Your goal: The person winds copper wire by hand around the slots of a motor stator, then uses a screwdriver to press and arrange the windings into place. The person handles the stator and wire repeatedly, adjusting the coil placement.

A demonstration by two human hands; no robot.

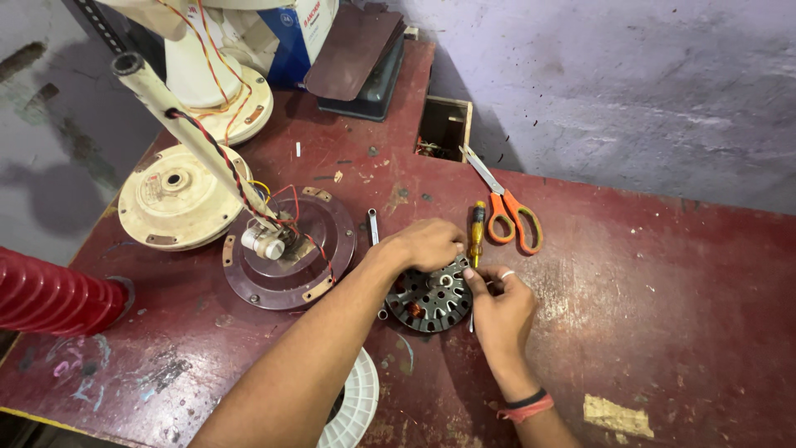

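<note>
The dark round stator lies flat on the red desk, near the middle of it, and both hands work on it. The left hand rests over the far edge of the stator with the fingers curled and pressed together; what they grip underneath cannot be told. The right hand touches the right edge of the stator, its fingertips pinched together on something thin there, too small to name. This wrist wears a black and a red band.

Just beyond the hands, a small screwdriver with yellow and red handle lies on the desk, and just to the right of it are orange-handled scissors. A small metal wrench lies to the left of the left hand. Further left sits a brown round motor cover with red wires and a pale rod rising from it, and beside it, further left, a cream round housing. A red ribbed object is at the left edge, and a white plastic spool lies near, under the left forearm.
</note>
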